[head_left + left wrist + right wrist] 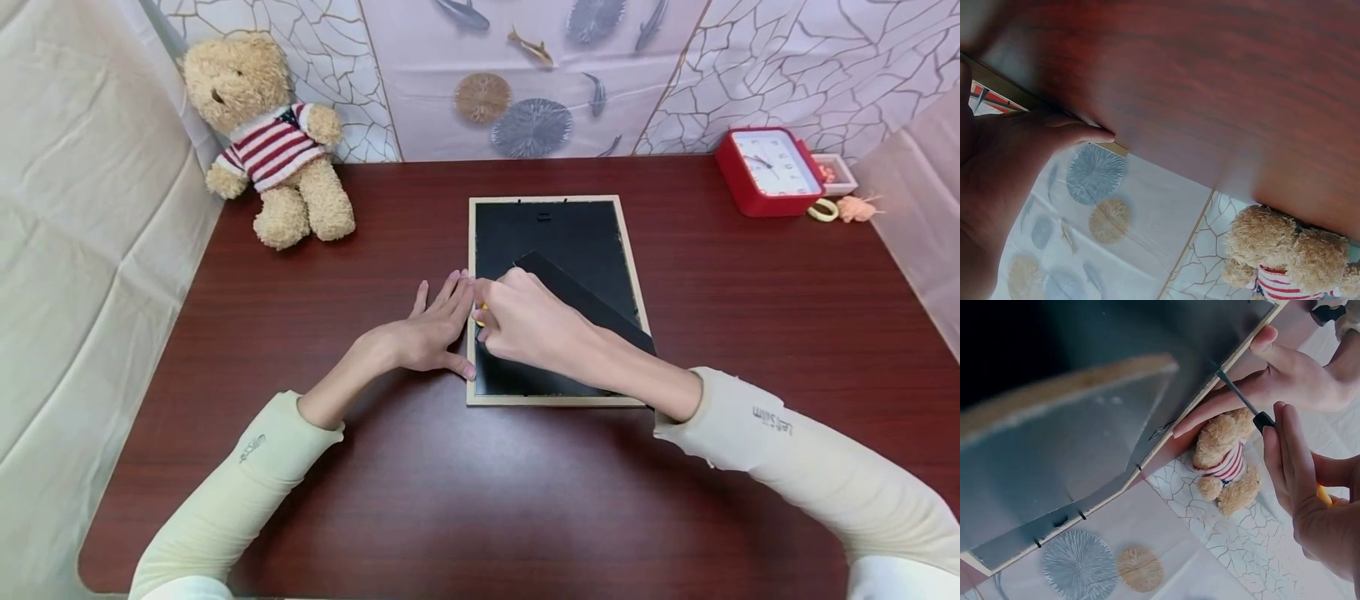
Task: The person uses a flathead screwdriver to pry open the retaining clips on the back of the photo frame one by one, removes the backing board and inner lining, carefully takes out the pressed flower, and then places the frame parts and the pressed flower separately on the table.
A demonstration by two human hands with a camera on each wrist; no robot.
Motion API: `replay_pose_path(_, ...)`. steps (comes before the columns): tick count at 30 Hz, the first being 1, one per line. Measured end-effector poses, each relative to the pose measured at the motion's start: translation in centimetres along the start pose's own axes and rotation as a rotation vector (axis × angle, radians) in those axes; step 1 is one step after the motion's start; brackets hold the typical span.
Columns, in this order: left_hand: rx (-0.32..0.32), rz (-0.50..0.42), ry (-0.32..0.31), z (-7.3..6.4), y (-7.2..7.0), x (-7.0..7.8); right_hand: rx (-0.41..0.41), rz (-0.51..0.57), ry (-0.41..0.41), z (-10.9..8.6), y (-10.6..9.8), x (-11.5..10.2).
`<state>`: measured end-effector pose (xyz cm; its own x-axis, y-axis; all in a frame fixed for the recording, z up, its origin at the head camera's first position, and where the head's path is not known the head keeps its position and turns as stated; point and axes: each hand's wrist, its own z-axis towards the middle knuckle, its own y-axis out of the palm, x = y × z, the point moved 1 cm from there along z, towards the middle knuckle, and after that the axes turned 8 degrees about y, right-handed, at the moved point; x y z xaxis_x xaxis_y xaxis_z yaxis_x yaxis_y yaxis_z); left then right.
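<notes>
A picture frame (551,237) lies back side up on the dark red table, with a pale wooden rim and a black backing board. Its black stand leg (588,296) slants across the board, raised off it in the right wrist view. My right hand (536,321) grips a screwdriver (1238,392) by its black and yellow handle, the metal tip touching the inner edge of the frame's left side. Spread out on the table, my left hand (431,333) has straight fingers and thumb against the outside of that same side. The tip is hidden by my right hand in the head view.
A teddy bear (270,142) in a striped shirt sits at the back left. At the back right stand a red clock (772,171), a small pink box (834,173), a yellow ring (822,210) and a peach-coloured item (857,208). A patterned cloth (420,100) hangs behind.
</notes>
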<state>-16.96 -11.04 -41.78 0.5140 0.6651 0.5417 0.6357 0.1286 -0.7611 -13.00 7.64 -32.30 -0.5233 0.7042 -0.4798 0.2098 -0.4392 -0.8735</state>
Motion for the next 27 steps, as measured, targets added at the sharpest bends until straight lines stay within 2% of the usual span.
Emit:
replay_pose_path(4, -0.009, -0.002, -0.008, -0.1, -0.3, 0.2, -0.021, -0.030, 0.025, 0.3, -0.1, -0.5)
replay_pose_path(10, -0.010, -0.016, 0.006, -0.6, -0.9, 0.9, -0.024, -0.077, -0.055, 1.2, 0.2, -1.0)
replay_pose_path(13, -0.013, -0.022, 0.004, -0.8, -1.1, 1.0, -0.064, -0.045, -0.058, 1.4, -0.1, -0.5)
replay_pose_path(17, -0.012, -0.016, 0.009, -0.9, -1.0, 1.2, -0.108, 0.035, 0.000, 0.6, -1.7, 0.5)
replay_pose_path(19, 0.001, 0.005, 0.022, -1.2, -0.7, 1.4, -0.075, 0.085, 0.021, -0.1, -3.3, 1.0)
replay_pose_path(22, 0.049, 0.072, 0.066, -2.4, 0.0, 2.0, 0.004, 0.153, 0.080, -1.8, -6.3, 2.2)
replay_pose_path(25, 0.099, 0.117, 0.118, -4.1, 1.4, 2.5, 0.104, 0.228, 0.198, -3.6, -8.6, 4.7)
replay_pose_path(27, 0.139, 0.137, 0.162, -4.8, 3.0, 2.1, 0.169, 0.309, 0.267, -4.7, -9.6, 6.9)
